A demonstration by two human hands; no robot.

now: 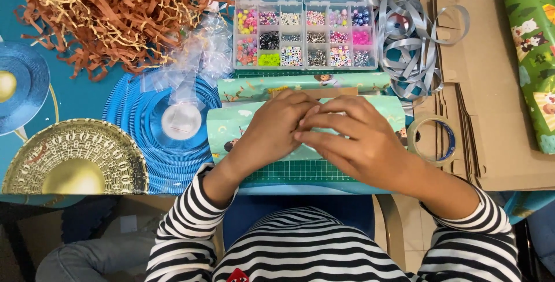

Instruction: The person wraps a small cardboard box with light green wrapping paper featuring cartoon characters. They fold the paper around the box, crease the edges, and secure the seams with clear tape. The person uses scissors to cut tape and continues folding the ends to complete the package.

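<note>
L hand (272, 132) + R hand (352, 140) both pressing wrapped box (231, 126) beneath, fingertips meeting.

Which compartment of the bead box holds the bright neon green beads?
In the bead box, the neon green beads fill the bottom row's second compartment from the left, nearest the hands; neighbouring compartments hold mixed colours.

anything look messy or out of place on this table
Mostly the silver ribbon: it lies unspooled in loose loops over the edge of the bead organizer and the flat cardboard. Both hands, left hand and right hand, press on the wrapped parcel; nothing looks damaged.
</note>
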